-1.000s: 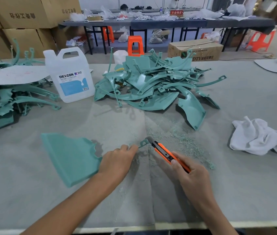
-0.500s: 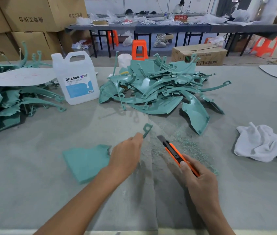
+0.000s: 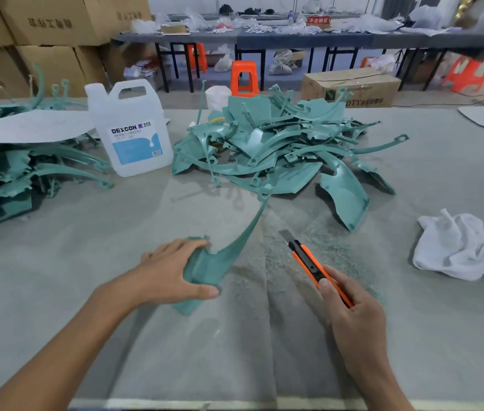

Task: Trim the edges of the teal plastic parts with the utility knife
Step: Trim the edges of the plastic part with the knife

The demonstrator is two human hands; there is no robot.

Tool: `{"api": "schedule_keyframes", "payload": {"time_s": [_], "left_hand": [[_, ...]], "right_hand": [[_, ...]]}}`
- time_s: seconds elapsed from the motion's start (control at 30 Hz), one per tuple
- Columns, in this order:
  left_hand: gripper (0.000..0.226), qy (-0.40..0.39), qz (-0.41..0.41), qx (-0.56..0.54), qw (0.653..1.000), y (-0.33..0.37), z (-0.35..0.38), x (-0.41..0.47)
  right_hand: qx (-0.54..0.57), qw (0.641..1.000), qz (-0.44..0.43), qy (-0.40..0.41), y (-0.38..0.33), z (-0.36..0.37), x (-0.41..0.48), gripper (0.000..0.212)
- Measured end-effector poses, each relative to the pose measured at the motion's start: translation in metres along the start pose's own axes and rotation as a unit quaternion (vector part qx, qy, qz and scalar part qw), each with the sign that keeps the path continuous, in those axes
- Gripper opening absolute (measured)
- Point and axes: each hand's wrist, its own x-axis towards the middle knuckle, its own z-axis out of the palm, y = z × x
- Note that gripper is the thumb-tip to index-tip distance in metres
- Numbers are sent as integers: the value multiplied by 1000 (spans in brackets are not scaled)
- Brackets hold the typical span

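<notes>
On the grey tabletop [image 3: 86, 247] before you, your left hand [image 3: 169, 277] grips the curved teal plastic part [image 3: 208, 266], thin arm raised; your right hand [image 3: 353, 318] clasps the orange utility knife [image 3: 309, 262] near it, blade bare. Pin the part firmly and shave away from your grip.

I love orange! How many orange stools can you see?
3. One orange stool stands behind the middle pile of teal parts, another under the long dark table at left, a third far right. An orange bit under that table may be a hidden fourth.
</notes>
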Motion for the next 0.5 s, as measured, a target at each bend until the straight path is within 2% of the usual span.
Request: {"api": "schedule_keyframes", "payload": {"time_s": [0.07, 0.13, 0.17, 0.27, 0.3, 0.43, 0.5], "left_hand": [[132, -41, 12, 6, 999, -9, 11, -7], [138, -53, 18, 0, 998, -11, 16, -11], [133, -29, 21, -17, 999, -13, 16, -12], [82, 120, 46, -41, 991, -14, 12, -17], [71, 166, 63, -30, 984, -12, 11, -20], [65, 294, 67, -17, 953, -11, 15, -28], [47, 354, 62, -33, 933, -17, 18, -29]], "right_hand": [[-3, 1000, -2, 0, 0, 0, -1, 24], [-6, 1000, 2, -1, 0, 0, -1, 25], [-6, 1000, 4, -1, 0, 0, 0, 25], [-13, 1000, 5, 1, 0, 1, 0, 25], [-16, 1000, 7, 3, 0, 1, -1, 25], [-15, 1000, 18, 0, -2, 0, -3, 25], [-12, 1000, 21, -3, -3, -1, -3, 25]]}}
